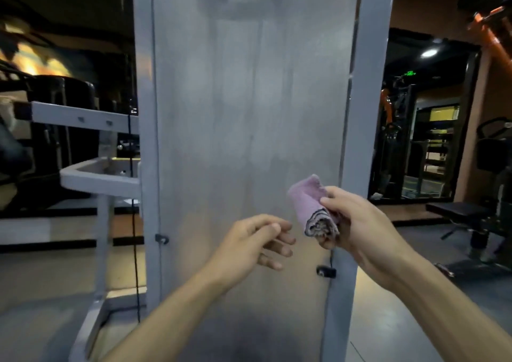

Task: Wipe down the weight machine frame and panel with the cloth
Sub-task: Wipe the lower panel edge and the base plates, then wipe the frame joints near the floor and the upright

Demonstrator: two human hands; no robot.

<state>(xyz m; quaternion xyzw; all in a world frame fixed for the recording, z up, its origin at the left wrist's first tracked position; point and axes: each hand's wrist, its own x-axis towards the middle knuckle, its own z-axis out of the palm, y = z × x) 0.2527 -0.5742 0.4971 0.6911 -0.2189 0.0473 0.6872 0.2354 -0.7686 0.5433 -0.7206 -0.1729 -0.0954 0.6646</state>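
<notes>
A tall grey panel of the weight machine fills the middle of the view, between two pale grey frame posts, one on the left and one on the right. My right hand holds a rolled pink cloth with a dark edge, just in front of the panel's lower right part. My left hand hovers beside the cloth, fingers apart and empty, a short gap from it.
A grey side bracket and crossbar stick out to the left of the machine, with a black cable hanging down. Small black clips sit on the panel edges. A black bench and orange equipment stand at right.
</notes>
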